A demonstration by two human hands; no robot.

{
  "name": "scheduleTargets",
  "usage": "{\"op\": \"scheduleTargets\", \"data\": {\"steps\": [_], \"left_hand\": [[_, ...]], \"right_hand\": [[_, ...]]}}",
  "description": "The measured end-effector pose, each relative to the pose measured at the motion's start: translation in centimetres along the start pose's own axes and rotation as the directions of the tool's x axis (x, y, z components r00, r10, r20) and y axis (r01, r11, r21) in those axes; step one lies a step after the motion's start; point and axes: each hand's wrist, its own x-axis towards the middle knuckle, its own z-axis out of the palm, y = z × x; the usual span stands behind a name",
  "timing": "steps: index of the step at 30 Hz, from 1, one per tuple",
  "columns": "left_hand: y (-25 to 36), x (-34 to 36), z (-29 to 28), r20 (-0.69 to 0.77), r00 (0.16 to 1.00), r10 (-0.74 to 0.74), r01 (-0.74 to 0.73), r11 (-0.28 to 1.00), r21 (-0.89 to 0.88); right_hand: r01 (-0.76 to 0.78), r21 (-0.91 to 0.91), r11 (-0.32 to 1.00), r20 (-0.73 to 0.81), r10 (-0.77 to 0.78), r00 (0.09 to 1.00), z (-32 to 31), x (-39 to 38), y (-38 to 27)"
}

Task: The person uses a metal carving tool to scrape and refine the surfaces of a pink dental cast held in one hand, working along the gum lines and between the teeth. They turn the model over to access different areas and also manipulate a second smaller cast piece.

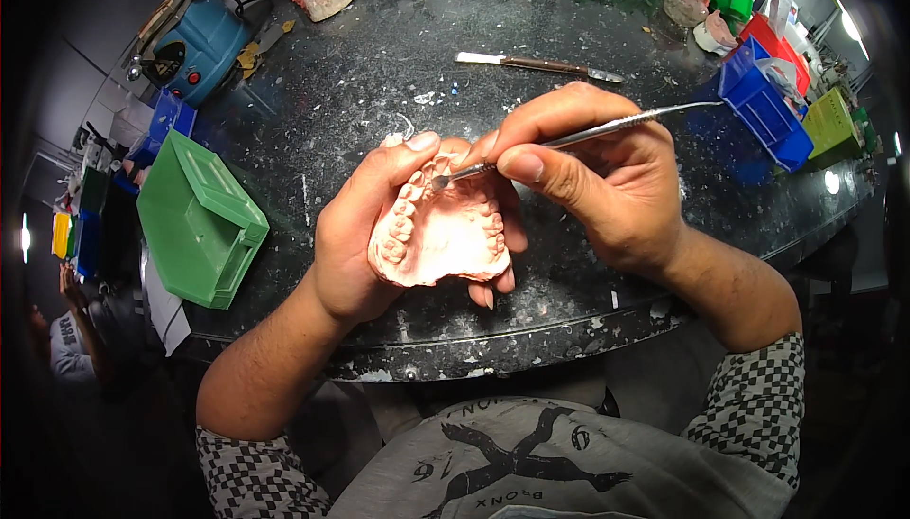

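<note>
A pale pink plaster dental model point(445, 235), with a row of teeth round its arch, rests in my left hand point(355, 225). My left thumb presses near the front teeth, and the other fingers support it from beneath, their tips showing past its right side. Between thumb and fingers my right hand point(607, 173) grips a slim metal dental carver point(616, 127). Its small rounded tip touches the model just behind the front teeth, while the other, curved end points to the far right. A small pale curved piece lies just beyond my left thumb.
Beyond the hands, a knife point(540, 66) with a brown handle lies on the scuffed black table point(379, 54). A green bin point(204, 220) stands at left, near a blue machine point(194, 50). Blue bins point(763, 107) and plaster pieces sit at far right; another person point(76, 339) is at far left.
</note>
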Motion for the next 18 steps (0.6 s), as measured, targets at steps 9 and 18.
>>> {"op": "scheduleTargets", "data": {"steps": [9, 18], "left_hand": [[0.13, -0.11, 0.16, 0.007, 1.0, -0.008, 0.008, 0.999, -0.036], [0.12, -0.17, 0.24, 0.012, 1.0, -0.015, 0.016, 0.996, -0.085]], "right_hand": [[-0.012, -0.003, 1.0, 0.037, 0.012, 0.999, -0.28, -0.07, -0.06], [-0.024, 0.067, 0.997, 0.013, 0.023, 1.0, 0.09, -0.1, 0.04]]}}
